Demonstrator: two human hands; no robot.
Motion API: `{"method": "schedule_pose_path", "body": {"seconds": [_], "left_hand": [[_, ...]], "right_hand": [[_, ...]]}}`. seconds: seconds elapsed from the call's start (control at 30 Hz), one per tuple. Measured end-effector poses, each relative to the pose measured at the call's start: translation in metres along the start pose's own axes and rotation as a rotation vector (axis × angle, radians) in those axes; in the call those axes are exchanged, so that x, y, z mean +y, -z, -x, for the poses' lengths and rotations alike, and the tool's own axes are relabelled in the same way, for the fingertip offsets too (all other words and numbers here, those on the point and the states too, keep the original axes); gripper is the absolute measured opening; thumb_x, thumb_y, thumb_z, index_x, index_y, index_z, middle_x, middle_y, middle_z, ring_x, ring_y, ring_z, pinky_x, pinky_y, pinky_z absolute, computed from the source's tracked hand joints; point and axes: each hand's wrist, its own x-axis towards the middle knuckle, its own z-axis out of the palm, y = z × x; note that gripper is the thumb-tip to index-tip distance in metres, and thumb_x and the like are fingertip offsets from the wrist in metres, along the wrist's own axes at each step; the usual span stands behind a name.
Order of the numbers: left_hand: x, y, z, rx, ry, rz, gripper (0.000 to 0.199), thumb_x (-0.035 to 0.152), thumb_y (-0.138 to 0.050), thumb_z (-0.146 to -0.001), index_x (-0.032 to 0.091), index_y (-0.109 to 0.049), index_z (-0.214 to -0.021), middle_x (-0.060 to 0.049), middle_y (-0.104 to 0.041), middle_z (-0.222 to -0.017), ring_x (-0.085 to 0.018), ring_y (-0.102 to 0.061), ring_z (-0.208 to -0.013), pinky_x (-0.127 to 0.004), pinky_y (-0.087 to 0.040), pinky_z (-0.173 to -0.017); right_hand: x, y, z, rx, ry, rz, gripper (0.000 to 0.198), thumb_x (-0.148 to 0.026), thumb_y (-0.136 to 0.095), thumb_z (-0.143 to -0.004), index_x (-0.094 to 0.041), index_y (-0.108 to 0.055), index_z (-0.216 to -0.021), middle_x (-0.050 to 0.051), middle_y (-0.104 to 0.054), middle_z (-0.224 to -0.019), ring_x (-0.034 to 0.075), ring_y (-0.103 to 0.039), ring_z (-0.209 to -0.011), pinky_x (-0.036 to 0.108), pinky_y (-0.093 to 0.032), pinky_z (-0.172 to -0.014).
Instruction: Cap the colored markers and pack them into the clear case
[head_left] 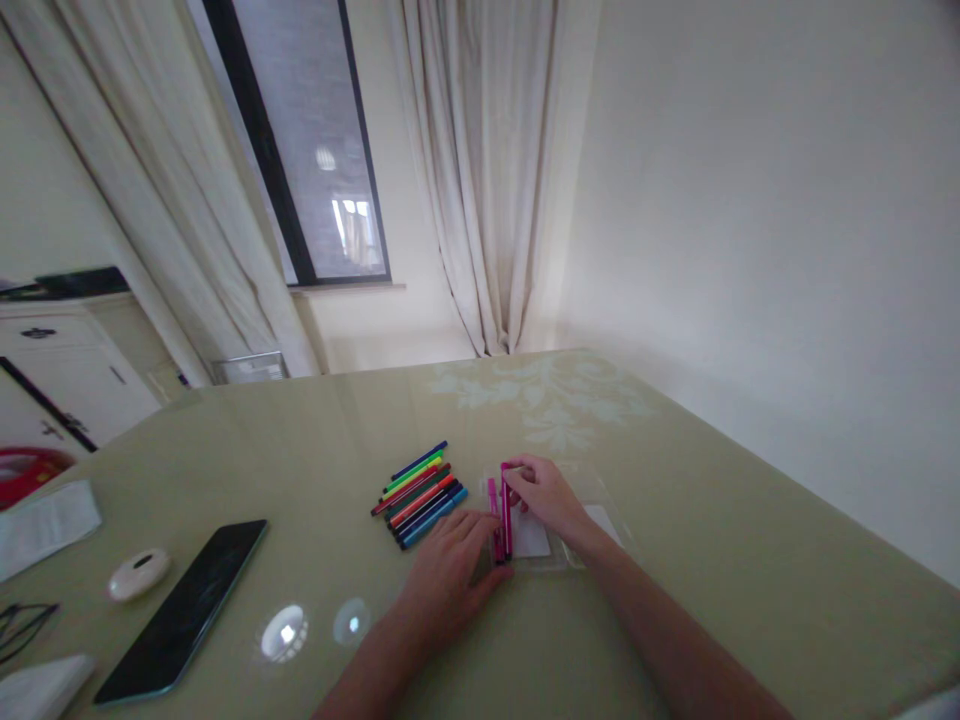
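A clear plastic case (551, 568) lies flat on the table, with a light pink marker (493, 495) and a darker magenta marker (507, 535) side by side along its left part. My right hand (546, 492) pinches the magenta marker near its upper end, thumb and forefinger closed on it. At the case's lower left corner rests my left hand (454, 565), its fingers stretched over the left edge beside the light pink marker and the thumb apart at the near edge. Left of the case lie several loose coloured markers (420, 495) in a slanted row.
A dark tablet or phone (184, 610), a white oval object (139, 574), a folded white sheet (49, 525) and a black cable (24, 630) lie on the table's left side. The table (315, 480) reaches a wall on the right and a curtain (487, 180) behind.
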Motion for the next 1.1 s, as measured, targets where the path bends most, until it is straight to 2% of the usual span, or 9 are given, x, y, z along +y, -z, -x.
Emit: {"method": "schedule_pose_path", "body": {"seconds": [0.23,0.43,0.7,0.9,1.1], "left_hand": [[-0.002,-0.005,-0.003,0.005,0.067,-0.081,0.04,0.037,-0.067,-0.095,0.024,-0.057,-0.132,-0.008,-0.067,-0.131,-0.028,-0.06,-0.12,-0.044,-0.049,-0.103],[-0.007,-0.01,-0.008,0.043,0.046,-0.159,0.043,0.037,-0.062,-0.098,0.025,-0.055,-0.139,-0.008,-0.064,-0.137,-0.027,-0.058,-0.125,-0.043,-0.048,-0.106],[-0.004,-0.014,-0.013,0.063,0.112,-0.239,0.04,0.035,-0.059,-0.1,0.024,-0.055,-0.138,-0.008,-0.065,-0.134,-0.026,-0.06,-0.12,-0.041,-0.049,-0.102],[-0.003,-0.014,-0.021,0.083,0.144,-0.296,0.037,0.038,-0.061,-0.099,0.023,-0.056,-0.133,-0.008,-0.067,-0.126,-0.027,-0.062,-0.114,-0.042,-0.051,-0.097],[-0.005,-0.018,-0.023,0.1,0.143,-0.344,0.039,0.04,-0.063,-0.097,0.023,-0.056,-0.132,-0.007,-0.068,-0.118,-0.028,-0.062,-0.109,-0.042,-0.052,-0.092]], "right_hand": [[0.0,-0.005,0.002,0.036,0.148,0.239,0.024,-0.021,-0.071,-0.083,-0.017,-0.069,-0.106,0.004,-0.076,-0.077,0.018,-0.073,-0.07,0.026,-0.053,-0.064],[-0.001,-0.011,-0.001,0.093,0.218,0.336,0.024,-0.019,-0.07,-0.086,-0.018,-0.068,-0.11,0.004,-0.077,-0.08,0.018,-0.072,-0.07,0.025,-0.051,-0.064],[0.005,-0.013,-0.015,0.051,0.299,0.241,0.02,-0.022,-0.069,-0.087,-0.019,-0.068,-0.107,0.002,-0.076,-0.078,0.017,-0.073,-0.069,0.025,-0.053,-0.063],[0.009,-0.014,-0.026,-0.083,0.305,0.124,0.036,-0.031,-0.077,-0.08,-0.018,-0.067,-0.112,0.003,-0.077,-0.084,0.019,-0.074,-0.072,0.028,-0.056,-0.067],[0.011,-0.014,-0.029,-0.096,0.318,0.021,0.043,-0.027,-0.075,-0.078,-0.017,-0.063,-0.118,0.004,-0.076,-0.084,0.019,-0.074,-0.071,0.028,-0.057,-0.067]]}}
